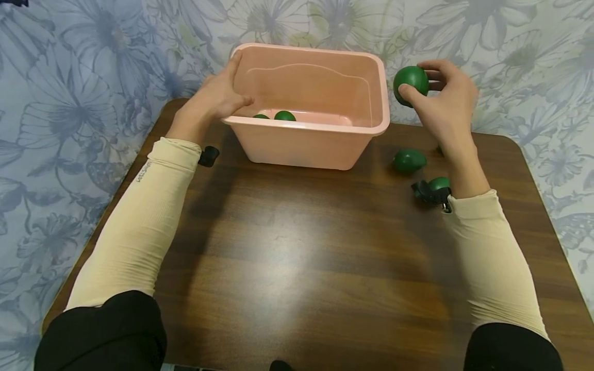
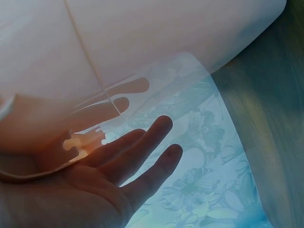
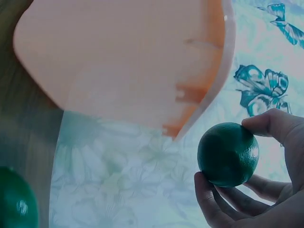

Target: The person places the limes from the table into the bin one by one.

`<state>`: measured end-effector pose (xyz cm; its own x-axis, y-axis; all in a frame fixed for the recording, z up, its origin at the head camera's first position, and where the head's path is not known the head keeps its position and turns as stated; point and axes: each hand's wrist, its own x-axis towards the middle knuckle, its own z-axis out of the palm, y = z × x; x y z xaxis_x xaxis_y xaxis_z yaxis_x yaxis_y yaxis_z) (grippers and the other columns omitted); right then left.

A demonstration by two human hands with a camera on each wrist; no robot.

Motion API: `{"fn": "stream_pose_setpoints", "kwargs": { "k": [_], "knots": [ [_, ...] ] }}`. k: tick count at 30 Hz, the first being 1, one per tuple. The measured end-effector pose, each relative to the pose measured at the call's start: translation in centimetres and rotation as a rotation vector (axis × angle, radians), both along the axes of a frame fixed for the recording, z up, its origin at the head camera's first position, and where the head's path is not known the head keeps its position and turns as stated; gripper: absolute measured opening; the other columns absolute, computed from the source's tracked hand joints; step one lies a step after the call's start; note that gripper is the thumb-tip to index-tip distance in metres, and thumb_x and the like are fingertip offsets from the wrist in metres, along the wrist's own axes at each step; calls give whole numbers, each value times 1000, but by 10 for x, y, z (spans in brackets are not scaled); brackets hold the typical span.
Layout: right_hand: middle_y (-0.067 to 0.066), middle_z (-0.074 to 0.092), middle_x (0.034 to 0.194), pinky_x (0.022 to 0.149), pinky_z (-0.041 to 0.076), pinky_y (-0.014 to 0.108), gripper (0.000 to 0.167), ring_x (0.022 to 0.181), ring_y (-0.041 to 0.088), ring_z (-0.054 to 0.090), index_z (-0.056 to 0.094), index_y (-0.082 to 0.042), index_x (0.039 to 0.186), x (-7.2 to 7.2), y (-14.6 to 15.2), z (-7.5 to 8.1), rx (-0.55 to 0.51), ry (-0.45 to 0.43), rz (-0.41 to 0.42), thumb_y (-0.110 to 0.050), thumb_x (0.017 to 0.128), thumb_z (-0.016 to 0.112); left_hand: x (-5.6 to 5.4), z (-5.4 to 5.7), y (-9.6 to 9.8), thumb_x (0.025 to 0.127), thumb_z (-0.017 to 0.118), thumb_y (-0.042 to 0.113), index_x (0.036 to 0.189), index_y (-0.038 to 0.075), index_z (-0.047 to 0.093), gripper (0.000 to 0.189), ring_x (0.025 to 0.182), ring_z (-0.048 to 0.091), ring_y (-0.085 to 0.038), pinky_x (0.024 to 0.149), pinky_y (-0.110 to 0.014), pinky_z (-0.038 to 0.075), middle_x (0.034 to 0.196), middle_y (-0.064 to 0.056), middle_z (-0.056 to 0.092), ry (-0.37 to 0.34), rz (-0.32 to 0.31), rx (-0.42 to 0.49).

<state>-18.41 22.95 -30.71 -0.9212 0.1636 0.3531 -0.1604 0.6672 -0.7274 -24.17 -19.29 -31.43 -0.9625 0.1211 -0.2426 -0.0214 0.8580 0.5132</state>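
Right hand (image 1: 449, 98): I see it grasping a green ball (image 1: 411, 82), upper right.
Left hand (image 1: 218, 98): straight-fingered, on the pink bin (image 1: 301, 146), upper left.
Between: bin's right wall.
Table (image 1: 301, 232), right: pointed green fruit (image 1: 409, 161).

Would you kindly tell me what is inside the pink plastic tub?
Two rounded green objects show inside the tub; its near wall hides their lower parts and anything else lying behind it.

My left hand (image 1: 220, 95) is resting at the left rim of a pink rectangular plastic tub (image 1: 301, 147); two rounded green pieces (image 1: 285, 116) are lying inside; rightward, my right hand (image 1: 447, 100) is holding a green ball (image 1: 411, 82); a lemon-shaped green piece (image 1: 409, 161) is lying on a brown wooden table (image 1: 287, 257).
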Motion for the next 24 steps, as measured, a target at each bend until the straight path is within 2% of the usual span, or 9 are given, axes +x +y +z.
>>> {"fn": "stream_pose_setpoints", "kwargs": {
  "k": [4, 8, 12, 18, 22, 24],
  "knots": [
    [9, 73, 132, 80, 48, 17, 49, 104, 13, 70, 72, -19, 135, -7, -14, 4, 22, 20, 41, -39, 90, 76, 0, 1, -1, 102, 59, 46, 162, 46, -24, 102, 163, -1, -44, 128, -66, 13, 177, -11, 5, 1, 3, 2],
    [10, 73, 131, 87, 47, 20, 51, 110, 19, 69, 70, -17, 136, -11, -26, 3, 53, 8, 74, -41, 91, 75, 0, -1, 0, 102, 59, 44, 163, 45, -22, 102, 163, 0, -44, 128, -65, 12, 177, -9, 6, 9, -4, 8],
    [11, 75, 127, 88, 44, 23, 50, 106, 16, 67, 70, -18, 135, -14, -33, 1, 64, -5, 75, -43, 92, 73, -2, -3, 1, 102, 59, 44, 164, 45, -21, 101, 162, 1, -44, 128, -65, 13, 177, -9, 8, 15, -5, 7],
    [12, 76, 123, 83, 47, 18, 51, 100, 8, 68, 71, -14, 133, -16, -35, -2, 44, 8, 123, -44, 92, 77, -2, -3, 1, 101, 60, 44, 164, 46, -21, 102, 162, 4, -44, 128, -65, 15, 177, -14, 8, 10, 2, 6],
    [12, 75, 126, 90, 55, 22, 54, 108, 14, 71, 70, -11, 134, -14, -34, -6, 22, 2, 168, -47, 94, 76, -1, -3, 1, 101, 60, 44, 164, 45, -21, 102, 162, 6, -45, 128, -64, 16, 176, -15, 9, 12, -6, 6],
    [10, 74, 127, 94, 56, 25, 53, 112, 16, 70, 71, -12, 134, -12, -32, -8, 4, -9, 163, -49, 97, 72, -1, -4, 2, 101, 60, 44, 164, 45, -21, 102, 162, 7, -45, 128, -63, 16, 176, -15, 10, 16, -10, 5]
  ]
}}
